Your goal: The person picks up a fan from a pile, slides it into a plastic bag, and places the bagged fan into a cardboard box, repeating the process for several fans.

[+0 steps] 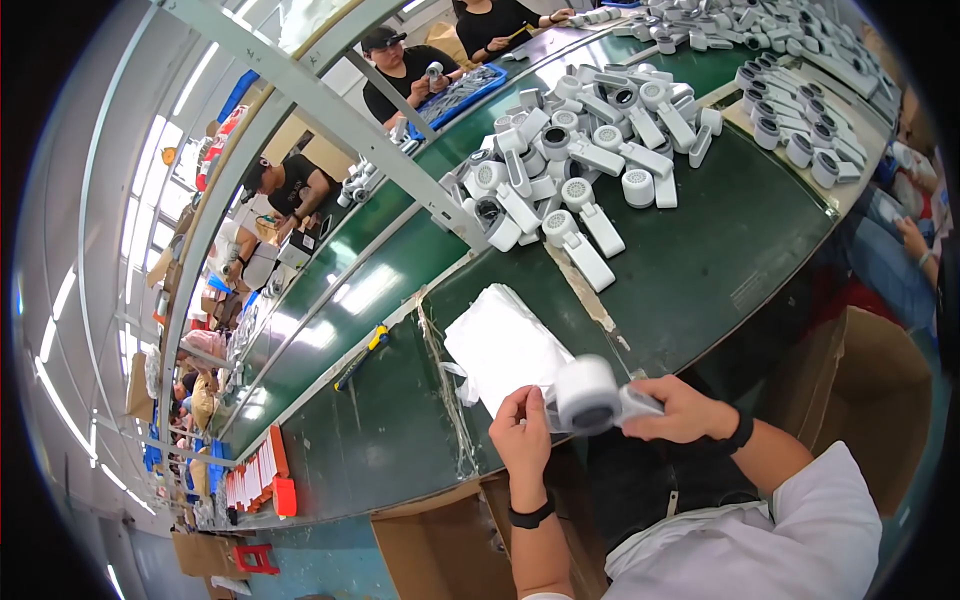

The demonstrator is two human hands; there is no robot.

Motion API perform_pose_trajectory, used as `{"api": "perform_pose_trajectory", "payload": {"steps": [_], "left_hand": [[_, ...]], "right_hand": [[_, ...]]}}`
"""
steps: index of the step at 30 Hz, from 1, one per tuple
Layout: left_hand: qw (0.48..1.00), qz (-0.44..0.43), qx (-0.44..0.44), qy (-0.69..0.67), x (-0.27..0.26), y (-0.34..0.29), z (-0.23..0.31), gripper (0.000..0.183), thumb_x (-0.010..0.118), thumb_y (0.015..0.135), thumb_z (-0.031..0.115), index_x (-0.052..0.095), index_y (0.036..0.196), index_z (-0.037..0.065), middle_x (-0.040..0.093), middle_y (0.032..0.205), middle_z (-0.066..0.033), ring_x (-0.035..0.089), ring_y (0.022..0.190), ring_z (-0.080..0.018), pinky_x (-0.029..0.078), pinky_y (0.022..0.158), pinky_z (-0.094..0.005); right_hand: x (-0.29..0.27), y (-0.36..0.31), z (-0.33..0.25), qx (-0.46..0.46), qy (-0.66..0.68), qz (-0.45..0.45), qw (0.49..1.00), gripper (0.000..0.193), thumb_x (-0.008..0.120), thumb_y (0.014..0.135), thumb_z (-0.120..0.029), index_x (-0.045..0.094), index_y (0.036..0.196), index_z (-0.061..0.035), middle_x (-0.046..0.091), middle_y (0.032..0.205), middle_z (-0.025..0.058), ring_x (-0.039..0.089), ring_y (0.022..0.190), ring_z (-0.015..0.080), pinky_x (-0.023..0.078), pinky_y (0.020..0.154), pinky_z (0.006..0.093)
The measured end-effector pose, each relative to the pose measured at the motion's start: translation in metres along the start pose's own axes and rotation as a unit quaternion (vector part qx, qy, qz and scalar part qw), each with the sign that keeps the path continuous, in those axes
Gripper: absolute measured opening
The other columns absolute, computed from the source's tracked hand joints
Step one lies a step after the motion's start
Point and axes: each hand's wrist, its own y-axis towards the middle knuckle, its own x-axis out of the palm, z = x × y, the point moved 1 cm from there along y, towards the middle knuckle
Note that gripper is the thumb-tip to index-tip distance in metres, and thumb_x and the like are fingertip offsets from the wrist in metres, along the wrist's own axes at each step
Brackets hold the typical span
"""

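At the surface's (700,290) near edge, our right hand (680,412) grips a white device (588,382). Our left hand (523,437) curls — whether gripping, we can't tell.

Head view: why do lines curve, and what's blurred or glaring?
In the head view, the fisheye lens bows the edge of the table; the white device in the right hand is smeared, likely by motion; glare streaks the green belt.
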Motion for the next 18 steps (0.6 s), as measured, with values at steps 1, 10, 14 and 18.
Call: {"api": "perform_pose_trajectory", "payload": {"steps": [1, 10, 14, 18], "left_hand": [[1.000, 0.000, -0.001, 0.000, -0.001, 0.001, 0.001, 0.019, 0.068, 0.091, 0.014, 0.068, 0.097, -0.004, 0.067, 0.078, -0.0046, 0.058, 0.069, -0.0078, 0.047, 0.064, -0.0224], [0.985, -0.069, -0.113, -0.109, -0.014, 0.008, 0.002, 0.015, 0.070, 0.089, 0.008, 0.070, 0.097, -0.005, 0.067, 0.081, -0.0020, 0.059, 0.072, -0.0067, 0.046, 0.065, -0.0206], [0.986, -0.081, -0.100, -0.105, -0.029, 0.009, 0.005, 0.014, 0.070, 0.088, 0.007, 0.070, 0.097, -0.004, 0.068, 0.082, -0.0023, 0.059, 0.072, -0.0070, 0.046, 0.066, -0.0205], [0.984, -0.072, -0.090, -0.134, -0.040, 0.007, 0.001, 0.013, 0.071, 0.088, 0.006, 0.070, 0.096, -0.004, 0.067, 0.082, -0.0018, 0.058, 0.071, -0.0067, 0.046, 0.066, -0.0200]], "right_hand": [[-0.002, -0.002, -0.006, 0.001, 0.000, 0.000, 1.000, 0.046, 0.073, 0.085, -0.021, 0.053, 0.124, -0.0052, 0.066, 0.088, 0.0072, 0.062, 0.076, 0.0125, 0.050, 0.070, 0.0281], [-0.011, 0.023, -0.010, 0.086, 0.000, -0.147, 0.985, 0.086, 0.064, 0.089, -0.023, 0.010, 0.156, -0.0131, 0.065, 0.085, 0.0062, 0.055, 0.060, 0.0115, 0.047, 0.057, 0.0265], [-0.011, 0.034, -0.008, 0.082, -0.007, -0.184, 0.979, 0.076, 0.059, 0.092, -0.024, 0.018, 0.155, -0.0187, 0.063, 0.082, 0.0033, 0.055, 0.063, 0.0102, 0.048, 0.059, 0.0256], [-0.005, 0.037, -0.012, 0.133, -0.009, -0.117, 0.984, 0.068, 0.060, 0.092, -0.024, 0.030, 0.152, -0.0213, 0.063, 0.083, 0.0026, 0.056, 0.065, 0.0092, 0.048, 0.061, 0.0248]]}}
